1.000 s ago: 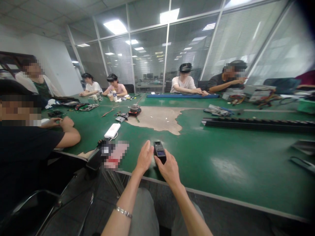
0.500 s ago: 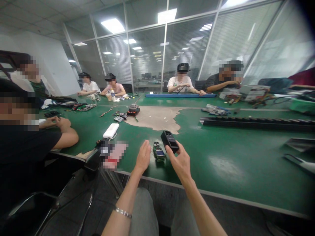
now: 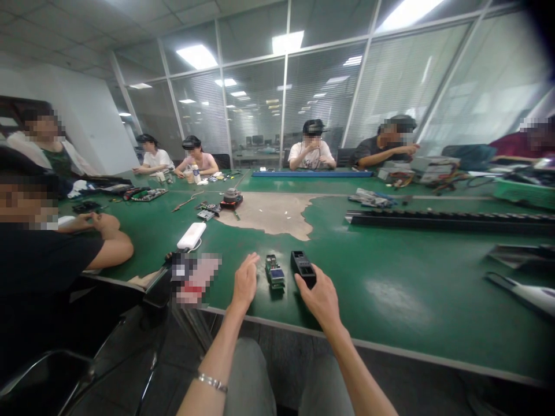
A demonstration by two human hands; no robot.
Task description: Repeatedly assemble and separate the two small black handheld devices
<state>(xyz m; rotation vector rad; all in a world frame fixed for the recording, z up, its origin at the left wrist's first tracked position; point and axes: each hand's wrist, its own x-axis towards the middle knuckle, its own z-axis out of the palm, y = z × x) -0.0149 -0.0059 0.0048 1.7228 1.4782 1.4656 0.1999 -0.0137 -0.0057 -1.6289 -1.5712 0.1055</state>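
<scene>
I see the right hand [image 3: 319, 296] closed on the near end of a black shell [image 3: 303, 267], thumb and fingertips pinching it. The shell itself looks to be resting on the green bench [image 3: 390, 266], close to the near edge. The left hand [image 3: 245, 282] grips nothing. It is spread loose with the fingers stretched forward, hovering or resting just off the mat, and I cannot tell which.

Between the two hands lies a small circuit board [image 3: 274, 273] with a blue screen, flat on the bench and touching neither hand. It sits just left of the shell with a narrow strip of mat between them. Both pieces have their long axes running away from the near edge toward the far side, so they lie roughly parallel, side by side. From the right hand's grip the board is to the left and level with the shell. The left hand is the nearer of the two to it, just beside the board's left flank.

A metal bracelet [image 3: 210, 381] shows on the left wrist. Farther up the bench there is a white power bank [image 3: 191, 236] to the left, a worn bare patch [image 3: 271, 211] in the mat towards the middle, and a long black strip [image 3: 433, 218] to the right. A co-worker's forearm [image 3: 104, 245] rests on the left edge, and other people sit along the far side.
</scene>
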